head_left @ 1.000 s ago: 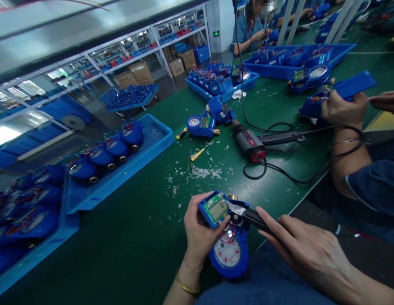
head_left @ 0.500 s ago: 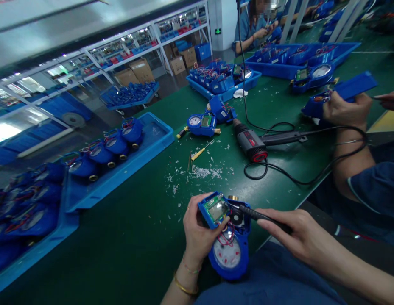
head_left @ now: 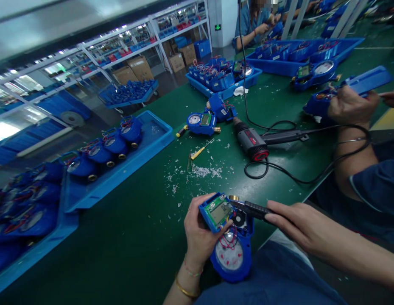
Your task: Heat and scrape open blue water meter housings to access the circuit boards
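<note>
My left hand (head_left: 197, 231) is closed around the raised display housing of a blue water meter (head_left: 232, 262). A green circuit board with a grey screen (head_left: 220, 212) faces up in that housing. Red and black wires run from it toward the round dial, and a brass fitting (head_left: 234, 198) shows at the far end. In my right hand (head_left: 295, 224) is a slim black-handled tool (head_left: 257, 209), its front end at the opened compartment beside the display. I cannot make out its tip. The meter leans at the table's near edge, above my lap.
A heat gun (head_left: 252, 142) with a looping cord lies ahead. Near it are a yellow-handled screwdriver (head_left: 198, 152), white scraps (head_left: 206, 171) and another meter (head_left: 201, 123). Blue trays (head_left: 120, 178) of meters line the left. At right, a co-worker's hand (head_left: 352, 106) holds a blue part.
The black-handled tool and my right hand have shifted slightly up, the handle lying at a different angle. The meter has moved slightly right. The co-worker's blue part has moved right.
</note>
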Tool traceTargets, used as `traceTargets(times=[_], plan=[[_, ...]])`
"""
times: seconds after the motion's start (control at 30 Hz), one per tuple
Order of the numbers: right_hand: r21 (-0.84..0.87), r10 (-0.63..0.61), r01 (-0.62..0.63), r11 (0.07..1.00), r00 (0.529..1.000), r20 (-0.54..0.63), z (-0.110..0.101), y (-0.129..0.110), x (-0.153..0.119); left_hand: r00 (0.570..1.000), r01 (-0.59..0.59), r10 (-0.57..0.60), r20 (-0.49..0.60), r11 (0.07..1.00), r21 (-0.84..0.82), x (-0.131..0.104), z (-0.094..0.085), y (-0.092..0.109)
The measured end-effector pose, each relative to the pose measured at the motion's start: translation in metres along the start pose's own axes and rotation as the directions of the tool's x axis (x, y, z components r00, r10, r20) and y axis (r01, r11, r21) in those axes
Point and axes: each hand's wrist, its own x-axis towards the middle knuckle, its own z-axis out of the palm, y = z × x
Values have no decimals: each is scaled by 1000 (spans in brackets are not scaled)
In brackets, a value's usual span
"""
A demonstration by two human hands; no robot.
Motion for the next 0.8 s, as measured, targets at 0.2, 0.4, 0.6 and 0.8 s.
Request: traceTargets(times=[0.2,0.4,0.6,0.8], plan=[[239,-16,-53,969,960,279,-31,12,27,998,7,-4,64,999,-52,7,-2,1],[296,-97,-36,955,900,424,-46,23,49,986,22,0,164,990,-136,15,-5,2],[444,-221,-105,890,752,621,-53,36,74,948,37,9,317,990,-138,26,-11,-2],[442,-240,-152,884,663,709,-57,45,91,908,51,21,418,986,-160,35,-13,-3]])
